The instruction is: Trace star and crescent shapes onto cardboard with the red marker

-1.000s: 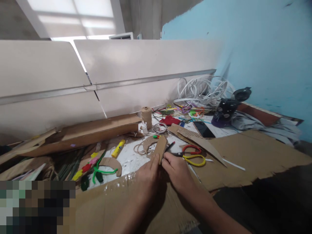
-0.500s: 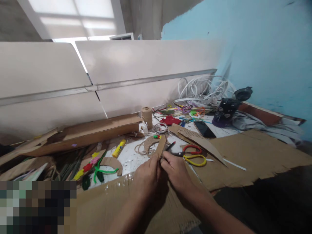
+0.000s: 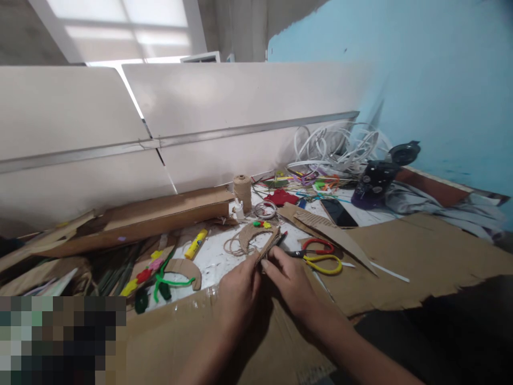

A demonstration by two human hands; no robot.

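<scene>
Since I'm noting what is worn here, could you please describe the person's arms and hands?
The left hand and right hand are bare, with no gloves. Both forearms are uncovered as far as they show, with no sleeves, and no watch or bracelet is visible on either wrist.

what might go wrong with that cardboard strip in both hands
The cardboard strip might crease where the left hand and right hand hold it. The scissors lie close by the right hand, so a sideways move could knock them. The small white bottle stands upright and could tip if bumped.
</scene>
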